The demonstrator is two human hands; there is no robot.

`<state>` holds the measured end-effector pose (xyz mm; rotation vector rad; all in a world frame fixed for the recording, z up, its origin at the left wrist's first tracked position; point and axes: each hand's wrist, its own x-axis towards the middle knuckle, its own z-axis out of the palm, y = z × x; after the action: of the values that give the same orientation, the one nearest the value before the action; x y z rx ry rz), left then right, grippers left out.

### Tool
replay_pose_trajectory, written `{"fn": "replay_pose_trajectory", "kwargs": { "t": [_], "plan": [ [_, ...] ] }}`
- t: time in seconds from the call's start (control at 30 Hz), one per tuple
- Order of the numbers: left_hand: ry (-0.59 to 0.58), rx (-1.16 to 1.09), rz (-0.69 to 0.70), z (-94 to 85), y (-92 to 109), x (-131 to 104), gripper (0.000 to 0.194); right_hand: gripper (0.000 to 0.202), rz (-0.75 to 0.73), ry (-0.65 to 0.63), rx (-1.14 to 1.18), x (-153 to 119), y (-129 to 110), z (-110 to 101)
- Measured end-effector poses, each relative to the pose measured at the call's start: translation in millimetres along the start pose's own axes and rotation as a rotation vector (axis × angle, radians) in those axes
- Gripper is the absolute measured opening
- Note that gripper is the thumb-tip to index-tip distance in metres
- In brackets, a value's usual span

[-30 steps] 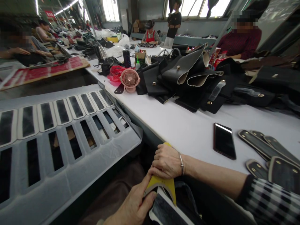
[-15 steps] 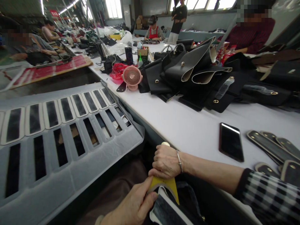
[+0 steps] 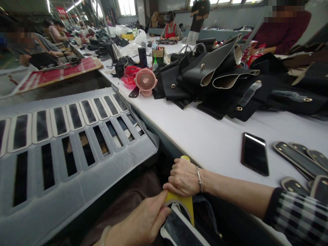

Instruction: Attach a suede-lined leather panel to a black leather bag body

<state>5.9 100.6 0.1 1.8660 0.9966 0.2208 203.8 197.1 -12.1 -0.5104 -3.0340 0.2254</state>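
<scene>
Near the bottom centre, my right hand is closed around a yellow tool with a curved inner edge. The tool's rounded end shows above my fist. My left hand reaches in from the lower left, its thumb and fingers pinching the tool's left side and the end of a black strip with a pale border. That strip lies under the tool's curve, over dark material in my lap. A clear loop is beside the tool on the right.
A grey slotted tray holds pale-edged black pieces at left. On the white table are a phone, black strap pieces, a pink fan and piled black bags. Several people sit or stand beyond.
The view has shifted slightly, so the table items sit a little further right. My hands keep their hold on the tool, and the strip's end shows slightly further left.
</scene>
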Motion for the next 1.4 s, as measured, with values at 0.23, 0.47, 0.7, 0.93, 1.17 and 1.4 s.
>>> {"fn": "replay_pose_trajectory", "kwargs": {
  "t": [0.23,0.47,0.7,0.93,1.17,1.4],
  "plan": [
    [-0.035,0.000,-0.001,-5.0,6.5,2.2,0.025,0.051,0.079,-0.033,-0.010,-5.7,-7.6,0.0],
    [-0.059,-0.033,0.044,-7.2,7.6,1.7,0.027,0.056,0.208,-0.041,-0.013,-15.3,-17.3,0.0],
    [-0.069,-0.037,0.118,-6.9,3.2,4.3,0.029,0.058,0.353,-0.085,0.011,-25.5,-36.9,2.8],
    [-0.057,-0.092,0.215,-8.6,-6.2,5.6,0.036,0.059,0.586,-0.121,0.023,-29.5,-67.4,-1.4],
    [-0.102,-0.604,0.019,-3.4,-21.4,23.5,0.058,0.058,0.710,-0.162,0.035,-40.5,-91.8,-1.6],
    [-0.113,-0.590,0.035,10.4,-27.9,33.6,0.050,0.064,0.859,-0.165,0.116,-67.8,-98.4,0.4]
  ]
}}
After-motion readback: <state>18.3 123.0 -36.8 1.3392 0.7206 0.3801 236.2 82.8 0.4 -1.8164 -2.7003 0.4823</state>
